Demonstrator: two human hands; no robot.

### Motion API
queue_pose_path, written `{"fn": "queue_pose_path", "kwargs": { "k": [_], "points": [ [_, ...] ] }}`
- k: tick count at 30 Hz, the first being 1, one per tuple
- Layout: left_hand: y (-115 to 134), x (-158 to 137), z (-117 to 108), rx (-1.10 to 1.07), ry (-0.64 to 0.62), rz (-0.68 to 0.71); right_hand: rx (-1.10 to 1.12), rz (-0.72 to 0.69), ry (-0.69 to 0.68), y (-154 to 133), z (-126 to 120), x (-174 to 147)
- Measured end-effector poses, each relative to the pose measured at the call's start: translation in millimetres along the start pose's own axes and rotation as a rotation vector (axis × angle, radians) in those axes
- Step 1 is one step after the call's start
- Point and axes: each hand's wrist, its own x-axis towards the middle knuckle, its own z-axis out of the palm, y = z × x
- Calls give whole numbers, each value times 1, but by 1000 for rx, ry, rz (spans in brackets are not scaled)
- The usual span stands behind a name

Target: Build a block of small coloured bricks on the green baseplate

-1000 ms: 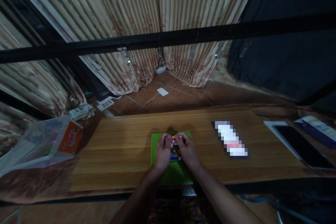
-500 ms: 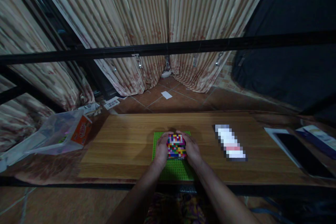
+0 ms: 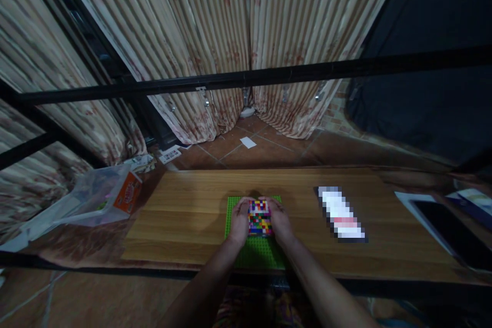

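A block built of many small coloured toy bricks [image 3: 259, 220] stands on a green studded baseplate [image 3: 261, 253]. My left hand [image 3: 240, 219] is closed around its left side, and my right hand [image 3: 280, 219] is closed around its right side. The thumbs and fingertips reach toward the far edge of the block, where they are partly hidden. Rows of red, yellow, white, blue and green show between the palms. Whether the block is pressed onto the studs cannot be made out.
The baseplate lies on a wooden board [image 3: 184, 215]. To the right are a blurred-out bright phone-like screen [image 3: 342, 214] and a dark flat tablet-like slab [image 3: 453, 230]. A clear plastic box [image 3: 96, 200] with an orange label is at the left. A black bar [image 3: 269, 76] crosses beyond the board.
The view has shifted slightly, so everything sits a little further right and lower. Both hands keep their hold on the brick block, which stays over the baseplate.
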Motion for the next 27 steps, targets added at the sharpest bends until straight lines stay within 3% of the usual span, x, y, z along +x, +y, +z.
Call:
{"fn": "queue_pose_path", "kwargs": {
  "k": [7,27],
  "points": [
    [-1,0,-2,-16,6,13,133,118,-61,-1,-10,-2],
    [-12,3,2,-152,-11,13,25,-46,-8,5,-6,-6]
  ]
}}
